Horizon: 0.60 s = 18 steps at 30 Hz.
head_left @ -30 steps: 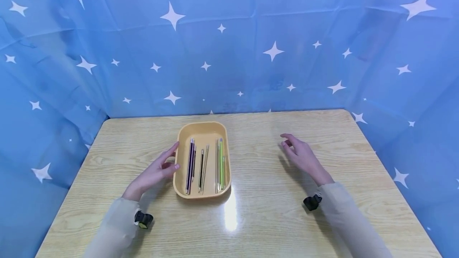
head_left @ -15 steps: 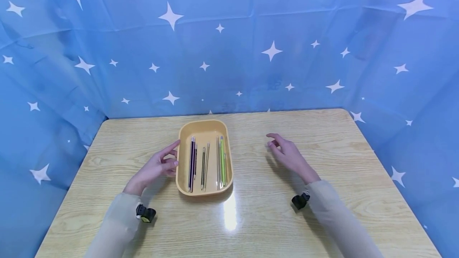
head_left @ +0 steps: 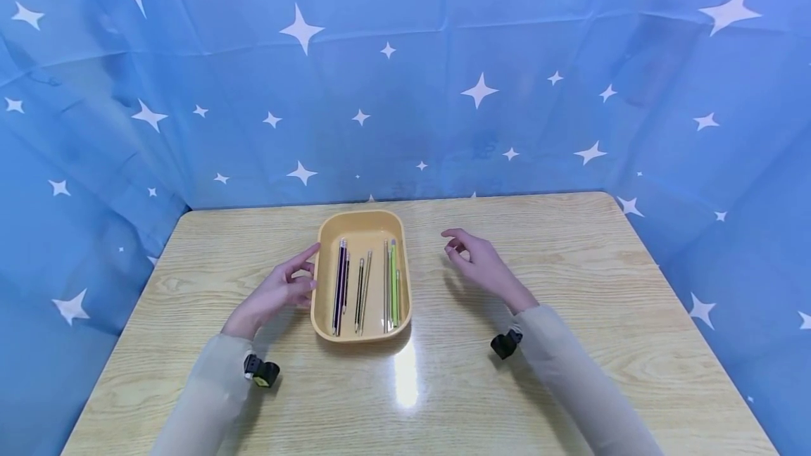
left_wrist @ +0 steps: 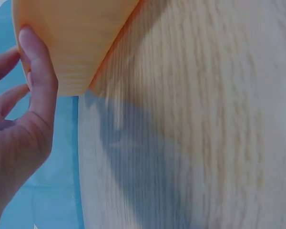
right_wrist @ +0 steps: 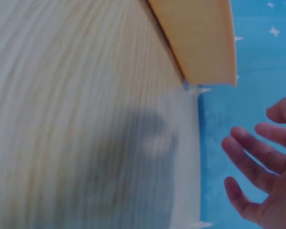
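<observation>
A yellow-orange tray (head_left: 360, 338) lies on the table, seen from above in the head view. Inside it are slim pencils in three groups: dark purple pencils (head_left: 340, 287) at the left, a black pencil (head_left: 360, 295) and a tan one (head_left: 366, 290) in the middle, and green pencils (head_left: 394, 280) beside thin grey-gold ones at the right. My left hand (head_left: 279, 294) touches the tray's left side with thumb and fingertips, its fingers loosely extended. To the right of the tray, my right hand (head_left: 478, 262) hovers over the table with relaxed, spread fingers and holds nothing.
The wooden table (head_left: 570, 252) has a light grain and a bright glare patch in front of the tray. A blue curtain (head_left: 405, 76) with white stars hangs behind and on both sides. Each wrist carries a small black camera (head_left: 505, 344).
My right hand has moved left, closer to the tray. The tray has shifted slightly away from me, and my left hand stays at its left side.
</observation>
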### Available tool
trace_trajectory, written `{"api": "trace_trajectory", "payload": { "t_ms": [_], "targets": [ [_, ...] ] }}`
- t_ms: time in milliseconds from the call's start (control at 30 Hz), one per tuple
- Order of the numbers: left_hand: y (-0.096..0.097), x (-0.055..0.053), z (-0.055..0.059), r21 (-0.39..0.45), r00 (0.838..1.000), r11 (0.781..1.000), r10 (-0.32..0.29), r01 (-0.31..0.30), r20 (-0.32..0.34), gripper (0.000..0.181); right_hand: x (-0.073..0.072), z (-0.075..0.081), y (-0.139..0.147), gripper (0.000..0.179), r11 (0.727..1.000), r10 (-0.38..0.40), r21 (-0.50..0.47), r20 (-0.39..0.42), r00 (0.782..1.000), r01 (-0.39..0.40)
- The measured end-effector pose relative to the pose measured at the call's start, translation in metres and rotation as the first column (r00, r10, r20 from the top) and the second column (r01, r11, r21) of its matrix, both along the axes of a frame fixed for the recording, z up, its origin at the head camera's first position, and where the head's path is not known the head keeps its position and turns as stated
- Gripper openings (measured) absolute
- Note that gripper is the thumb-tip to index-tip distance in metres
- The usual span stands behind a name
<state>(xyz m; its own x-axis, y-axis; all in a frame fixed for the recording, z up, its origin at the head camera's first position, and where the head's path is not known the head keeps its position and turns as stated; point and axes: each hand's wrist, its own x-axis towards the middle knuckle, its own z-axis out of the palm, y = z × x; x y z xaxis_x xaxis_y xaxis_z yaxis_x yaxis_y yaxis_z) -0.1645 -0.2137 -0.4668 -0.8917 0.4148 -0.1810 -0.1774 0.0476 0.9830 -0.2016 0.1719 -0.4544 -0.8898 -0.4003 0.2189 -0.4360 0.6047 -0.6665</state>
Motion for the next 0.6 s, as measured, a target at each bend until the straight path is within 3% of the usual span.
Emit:
{"api": "trace_trajectory", "payload": {
  "t_ms": [133, 367, 600],
  "targets": [
    [0.000, -0.002, 0.000, -0.011, 1.000, 1.000, -0.004, 0.004, -0.002, 0.069, -0.003, 0.007, -0.012, 0.028, 0.999, 0.034, -0.030, -0.021, 0.999, -0.034],
    [0.002, -0.004, 0.002, 0.011, 1.000, 1.000, -0.014, 0.014, 0.022, 0.070, -0.006, 0.022, -0.031, 0.020, 0.991, 0.073, -0.119, 0.038, 0.997, -0.068],
    [0.008, 0.000, 0.017, 0.013, 0.999, 1.000, -0.024, 0.023, 0.030, 0.070, -0.009, 0.033, -0.050, 0.022, 0.989, 0.086, -0.129, 0.102, 0.991, -0.072]
  ]
}}
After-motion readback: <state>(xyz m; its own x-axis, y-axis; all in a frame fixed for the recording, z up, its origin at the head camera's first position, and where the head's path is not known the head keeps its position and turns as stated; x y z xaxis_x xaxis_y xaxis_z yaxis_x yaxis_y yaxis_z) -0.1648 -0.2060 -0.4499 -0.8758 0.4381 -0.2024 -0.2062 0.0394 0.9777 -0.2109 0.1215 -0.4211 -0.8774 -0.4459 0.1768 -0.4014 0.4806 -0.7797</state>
